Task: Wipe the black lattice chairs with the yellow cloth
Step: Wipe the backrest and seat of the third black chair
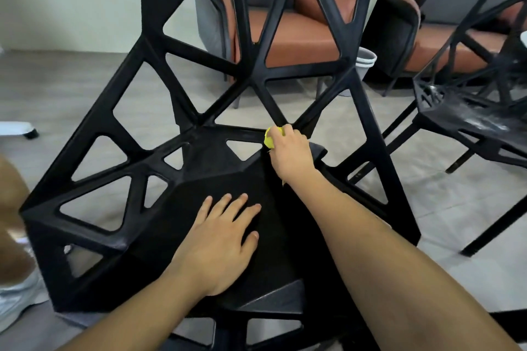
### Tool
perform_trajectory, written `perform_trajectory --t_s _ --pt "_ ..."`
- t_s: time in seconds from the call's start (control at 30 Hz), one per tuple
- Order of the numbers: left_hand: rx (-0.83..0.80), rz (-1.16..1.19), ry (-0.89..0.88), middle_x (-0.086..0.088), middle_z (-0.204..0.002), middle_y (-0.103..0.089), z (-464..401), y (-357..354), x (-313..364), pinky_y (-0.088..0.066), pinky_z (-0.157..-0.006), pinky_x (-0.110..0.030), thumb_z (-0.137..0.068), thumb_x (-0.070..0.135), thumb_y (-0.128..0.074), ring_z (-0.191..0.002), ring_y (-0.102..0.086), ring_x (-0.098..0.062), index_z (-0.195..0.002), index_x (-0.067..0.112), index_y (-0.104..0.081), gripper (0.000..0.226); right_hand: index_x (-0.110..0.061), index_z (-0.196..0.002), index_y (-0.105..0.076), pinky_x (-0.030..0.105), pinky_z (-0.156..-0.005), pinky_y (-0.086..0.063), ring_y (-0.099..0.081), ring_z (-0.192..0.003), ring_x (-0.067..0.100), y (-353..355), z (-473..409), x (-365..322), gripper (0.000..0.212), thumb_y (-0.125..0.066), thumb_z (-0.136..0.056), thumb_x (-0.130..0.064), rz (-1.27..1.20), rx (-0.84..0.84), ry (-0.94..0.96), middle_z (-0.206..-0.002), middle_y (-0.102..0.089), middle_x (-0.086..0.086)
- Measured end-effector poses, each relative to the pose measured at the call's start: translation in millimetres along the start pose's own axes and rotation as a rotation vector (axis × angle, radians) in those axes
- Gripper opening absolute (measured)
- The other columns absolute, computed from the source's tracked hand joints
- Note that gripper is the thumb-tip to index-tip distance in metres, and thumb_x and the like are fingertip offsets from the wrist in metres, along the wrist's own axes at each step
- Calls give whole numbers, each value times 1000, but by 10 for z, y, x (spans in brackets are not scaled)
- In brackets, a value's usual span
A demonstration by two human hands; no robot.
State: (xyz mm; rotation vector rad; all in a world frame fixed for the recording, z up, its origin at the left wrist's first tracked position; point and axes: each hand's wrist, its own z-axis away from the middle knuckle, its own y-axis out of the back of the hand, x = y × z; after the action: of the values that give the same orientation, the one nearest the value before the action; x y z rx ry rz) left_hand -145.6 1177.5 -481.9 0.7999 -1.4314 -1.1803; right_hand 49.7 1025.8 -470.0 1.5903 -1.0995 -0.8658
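Observation:
A black lattice chair (159, 45) fills the middle of the view, its back rising away from me and its seat below my arms. My right hand (291, 155) is closed around the bunched yellow cloth (270, 137), pressing it where the seat meets the back. Only a small yellow part shows past the fingers. My left hand (222, 239) lies flat on the seat with its fingers spread, holding nothing. A second black lattice chair (467, 120) stands to the right, its seat streaked with pale marks.
Behind the chairs stand two armchairs with brown cushions (302, 37) and grey shells. A stack of pale buckets (363, 61) sits between them. A person's leg and white shoe (15, 296) are at the left edge. The floor is grey tile.

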Motion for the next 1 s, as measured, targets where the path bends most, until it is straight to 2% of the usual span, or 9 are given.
perform_trajectory --t_s 0.17,0.37,0.43,0.53,0.6,0.67,0.77,0.87,1.0 --pt "18 -10 8 7 -165 -16 30 45 61 1 -125 -44 -102 48 -25 -153 -6 -18 -154 37 -23 53 -24 -122 -61 42 -89 -43 -55 -103 32 -53 495 -65 40 -68 -83 -24 -239 -33 191 -122 -56 6" --pt "190 17 76 5 -138 -49 349 155 -39 -24 -117 -30 -102 36 -33 -134 -38 -16 -134 23 -52 40 -15 -126 -58 51 -94 -44 -54 -106 43 -124 107 -233 38 -62 -88 -17 -208 9 -65 -121 -55 18" --pt "204 -16 73 8 -135 -52 579 198 -173 -26 -117 -30 -100 37 -33 -133 -40 -13 -131 25 -56 40 -15 -126 -59 49 -94 -44 -54 -107 42 -104 203 -504 37 -61 -89 -17 -224 -62 28 -121 -55 17" --pt "300 -104 125 9 -128 -58 920 319 -434 -30 -113 -32 -98 38 -37 -127 -47 -15 -122 27 -63 37 -21 -125 -62 44 -96 -46 -54 -107 35 -85 564 -852 38 -66 -87 -16 -368 -159 324 -121 -55 10" --pt "358 -112 166 8 -126 -58 1116 326 -582 -31 -112 -33 -97 41 -41 -125 -48 -18 -119 26 -64 35 -29 -126 -59 38 -95 -46 -54 -106 27 -12 584 -1004 38 -64 -90 -18 -488 -148 411 -120 -53 1" --pt "372 -95 159 5 -132 -56 1257 242 -657 -26 -117 -35 -99 42 -42 -133 -44 -19 -125 23 -62 38 -34 -129 -53 32 -92 -44 -55 -107 19 44 387 -1176 35 -57 -96 -22 -669 -25 273 -120 -52 -5" --pt "417 -73 129 -2 -141 -54 1317 89 -662 -23 -121 -40 -100 37 -43 -144 -36 -21 -133 16 -60 43 -24 -143 -46 35 -105 -41 -50 -123 19 34 22 -1540 41 -52 -102 -24 -810 70 13 -137 -51 1" --pt "503 -85 99 -7 -135 -59 1277 15 -667 -26 -120 -42 -98 31 -42 -139 -44 -25 -129 10 -63 42 -18 -140 -52 41 -108 -39 -51 -126 27 -88 -7 -1958 40 -50 -101 -16 -705 14 93 -139 -53 6" --pt "567 -64 70 -8 -126 -61 1257 -39 -682 -31 -118 -44 -96 26 -45 -128 -52 -26 -121 9 -65 37 -22 -143 -49 24 -99 -37 -52 -120 17 -105 368 -2137 40 -49 -103 -23 -865 33 121 -129 -54 -3"
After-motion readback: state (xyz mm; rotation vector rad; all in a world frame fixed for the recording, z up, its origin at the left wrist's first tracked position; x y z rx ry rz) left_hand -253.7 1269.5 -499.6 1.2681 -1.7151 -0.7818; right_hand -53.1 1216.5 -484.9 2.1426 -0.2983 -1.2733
